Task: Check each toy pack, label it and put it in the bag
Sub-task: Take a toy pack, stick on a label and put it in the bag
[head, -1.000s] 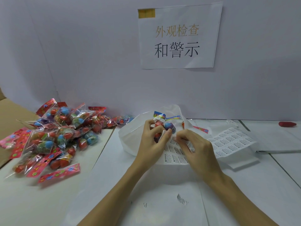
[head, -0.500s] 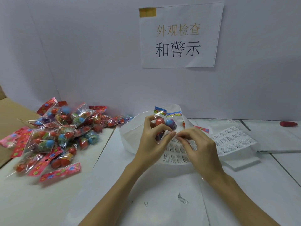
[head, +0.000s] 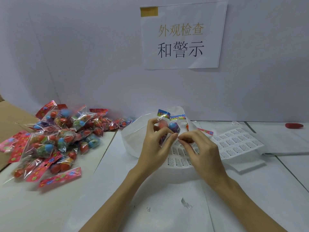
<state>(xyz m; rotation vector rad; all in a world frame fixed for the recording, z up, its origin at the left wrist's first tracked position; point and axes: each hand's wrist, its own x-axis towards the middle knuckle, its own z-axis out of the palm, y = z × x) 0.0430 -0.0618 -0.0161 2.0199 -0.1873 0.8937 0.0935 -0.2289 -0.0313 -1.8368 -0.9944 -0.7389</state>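
My left hand (head: 154,144) grips a clear toy pack (head: 168,126) holding a red egg and a blue egg, upright above the white bag (head: 133,139). My right hand (head: 200,151) pinches something small and white at the pack's lower edge, thumb against forefinger, touching my left thumb tip. I cannot tell whether it is a label. Beneath both hands lies the sheet of white warning labels (head: 237,144). A heap of several toy packs (head: 55,139) with pink headers lies on the table at the left.
A paper sign with printed characters (head: 182,36) hangs on the grey wall. A red object (head: 294,126) lies at the far right of the table. A brown cardboard edge (head: 6,111) shows at the far left. White sheets (head: 167,206) cover the table near me.
Both hands and the pack have risen slightly from the label sheet, and my right fingers have closed in against the pack's lower edge.
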